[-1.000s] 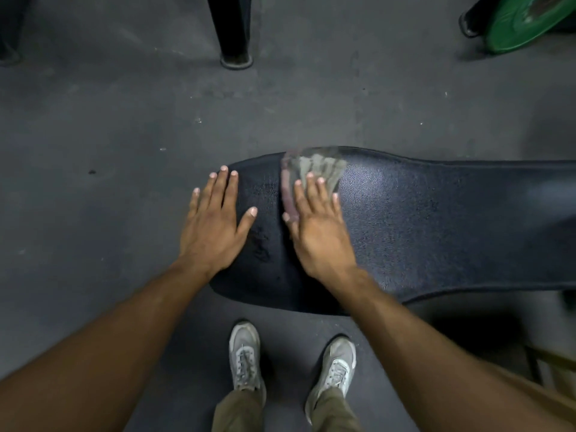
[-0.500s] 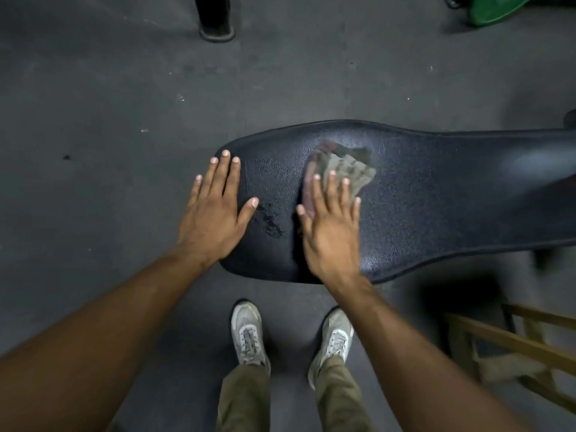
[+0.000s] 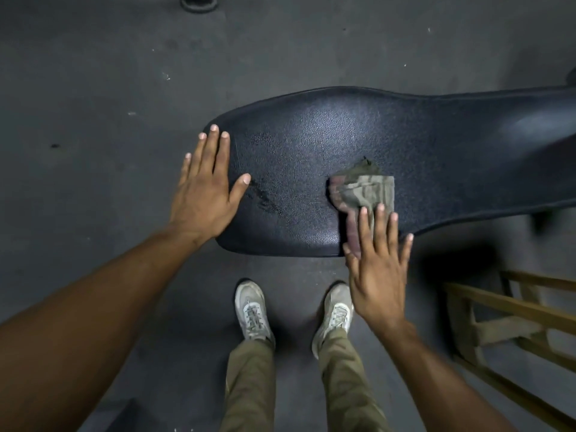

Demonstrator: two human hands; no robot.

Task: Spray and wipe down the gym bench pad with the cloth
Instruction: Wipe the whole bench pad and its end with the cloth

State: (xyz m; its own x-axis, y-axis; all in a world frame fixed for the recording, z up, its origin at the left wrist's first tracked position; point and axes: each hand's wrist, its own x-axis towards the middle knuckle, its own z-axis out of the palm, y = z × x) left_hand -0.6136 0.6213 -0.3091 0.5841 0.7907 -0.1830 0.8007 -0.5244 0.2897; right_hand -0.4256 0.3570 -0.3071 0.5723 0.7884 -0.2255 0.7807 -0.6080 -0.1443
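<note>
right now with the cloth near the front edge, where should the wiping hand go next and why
Probably slide the right hand and cloth leftward toward the dark wet streaks beside the left hand's thumb. The streaks sit unwiped on the bench pad, while the cloth lies flat at the near edge under the fingertips, well to their right.

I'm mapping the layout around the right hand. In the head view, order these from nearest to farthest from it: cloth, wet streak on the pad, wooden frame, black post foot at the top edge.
From the right hand:
1. Cloth, under its fingers.
2. Wooden frame, on the floor to its right.
3. Wet streak, left, by the left hand's thumb.
4. Post foot, far top.
</note>
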